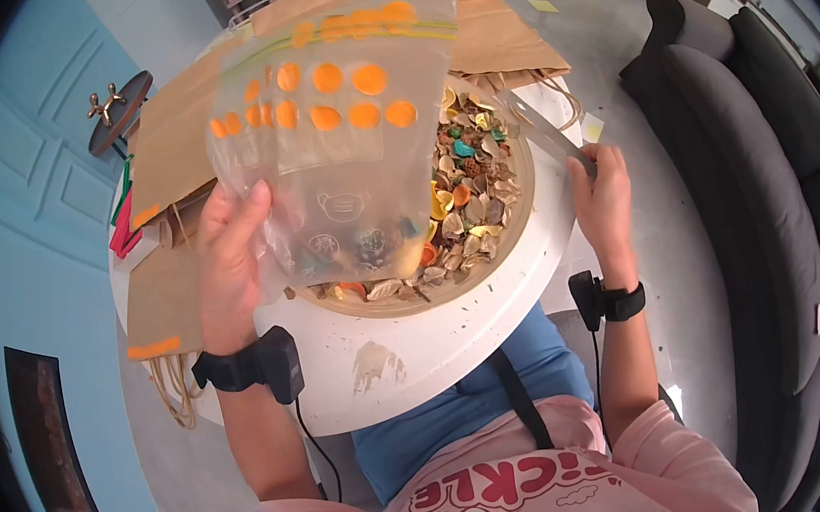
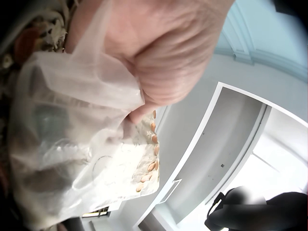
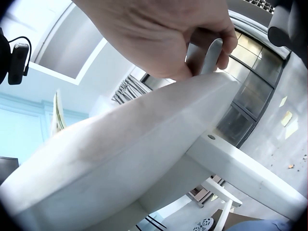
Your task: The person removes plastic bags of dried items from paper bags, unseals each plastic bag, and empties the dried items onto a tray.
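Note:
My left hand [image 1: 232, 243] grips the side of a clear zip bag [image 1: 341, 168], thumb in front. Orange dots run across the bag's upper part, with line drawings lower down. Blurred dark and teal bits show through its lower end. The bag [image 2: 72, 130] fills much of the left wrist view and stands in front of a round tray [image 1: 525, 179] of dried potpourri [image 1: 473, 204]. My right hand [image 1: 604, 201], at the table's right edge, holds slim metal tongs [image 1: 547, 132] that point toward the tray. One rounded metal end [image 3: 212, 54] shows between the fingers.
The tray stands on a round white table [image 1: 449, 337] with scattered crumbs. Brown paper bags [image 1: 507, 36] with rope handles lie behind and left, some with orange strips. A dark grey sofa [image 1: 741, 171] is on the right. Yellow notes [image 1: 544, 6] lie on the floor.

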`<state>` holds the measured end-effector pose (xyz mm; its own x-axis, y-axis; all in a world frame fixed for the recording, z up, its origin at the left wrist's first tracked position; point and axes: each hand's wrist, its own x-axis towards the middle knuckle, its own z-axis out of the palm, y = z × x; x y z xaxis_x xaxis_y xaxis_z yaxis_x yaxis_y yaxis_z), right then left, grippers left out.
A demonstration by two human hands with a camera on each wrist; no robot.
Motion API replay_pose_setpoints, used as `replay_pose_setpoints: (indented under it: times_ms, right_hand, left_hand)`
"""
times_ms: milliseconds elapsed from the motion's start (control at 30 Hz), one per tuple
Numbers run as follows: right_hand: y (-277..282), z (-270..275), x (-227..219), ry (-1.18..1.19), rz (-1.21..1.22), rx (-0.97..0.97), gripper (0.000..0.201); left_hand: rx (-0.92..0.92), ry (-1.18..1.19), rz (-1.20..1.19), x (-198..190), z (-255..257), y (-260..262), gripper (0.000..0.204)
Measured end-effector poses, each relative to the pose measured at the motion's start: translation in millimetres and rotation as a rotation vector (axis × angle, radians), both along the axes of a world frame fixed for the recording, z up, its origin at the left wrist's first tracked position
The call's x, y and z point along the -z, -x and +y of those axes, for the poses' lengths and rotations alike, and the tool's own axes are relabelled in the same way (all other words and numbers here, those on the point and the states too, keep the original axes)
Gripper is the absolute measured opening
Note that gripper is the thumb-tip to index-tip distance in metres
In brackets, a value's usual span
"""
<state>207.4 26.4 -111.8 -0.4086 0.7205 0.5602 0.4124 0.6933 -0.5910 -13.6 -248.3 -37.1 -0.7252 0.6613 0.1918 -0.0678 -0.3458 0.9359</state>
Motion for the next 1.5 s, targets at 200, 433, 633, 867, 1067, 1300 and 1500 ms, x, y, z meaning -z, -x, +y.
replay_pose_setpoints:
  times_ms: [200,433,633,867,1067,1300,1500]
  right_hand:
    - [-1,-16,4,-0.052,-0.011,-0.047,0.019]
    - [1,-16,1,-0.073,-0.021,-0.046,0.02]
    - [5,-21,-41,-0.335,-0.004,-0.051,0.024]
    - [16,-46,-162,0.588,0.256,-0.98,0.045]
    - [37,-84,-200,0.739,0.286,-1.346,0.022]
    - [38,-114,-197,0.877,0.145,-1.492,0.004]
    - [53,-133,-161,0.927,-0.055,-1.469,0.01]
  left_hand:
    - [0.008,-0.034,-0.037,-3,0,-8,0.02]
    - [0.027,-0.066,-0.064,-6,0,-10,0.018]
    - [0.031,-0.021,0.063,-16,0,-17,0.018]
    - [-0.049,0.083,0.338,-53,8,-40,0.018]
    - [-0.026,0.103,0.448,-77,-10,-50,0.02]
    - [0.033,0.013,0.419,-91,-52,-57,0.036]
    - [0.144,0.421,0.284,-71,-87,-41,0.037]
